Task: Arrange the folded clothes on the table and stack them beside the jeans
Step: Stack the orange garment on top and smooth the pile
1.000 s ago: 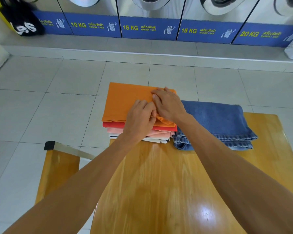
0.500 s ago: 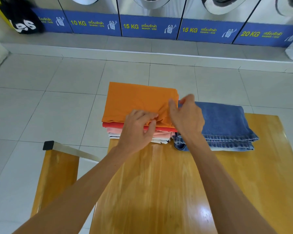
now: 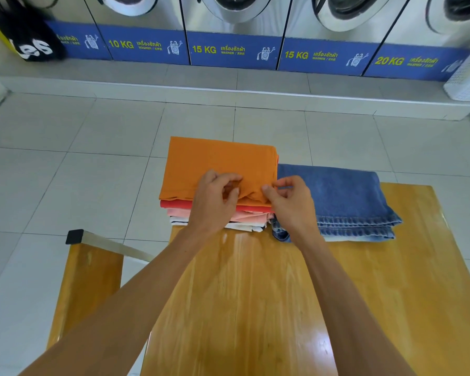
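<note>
A stack of folded clothes (image 3: 190, 210) sits at the far left end of the wooden table (image 3: 255, 308), topped by an orange garment (image 3: 217, 164), with red, pink and white layers below. Folded blue jeans (image 3: 342, 199) lie right beside the stack, touching it. My left hand (image 3: 215, 202) pinches the orange garment's near edge. My right hand (image 3: 291, 202) pinches its near right corner, where the stack meets the jeans. Both hands hide part of the stack's front.
A wooden bench (image 3: 90, 283) with a metal bar (image 3: 106, 240) stands left of the table. A row of washing machines (image 3: 234, 25) lines the far wall on a raised step. A black bag (image 3: 27, 39) hangs at far left, a white basket (image 3: 467, 74) at far right.
Both hands slid from the top of the orange garment back to its near edge and now pinch the fabric. The right hand moved right toward the jeans.
</note>
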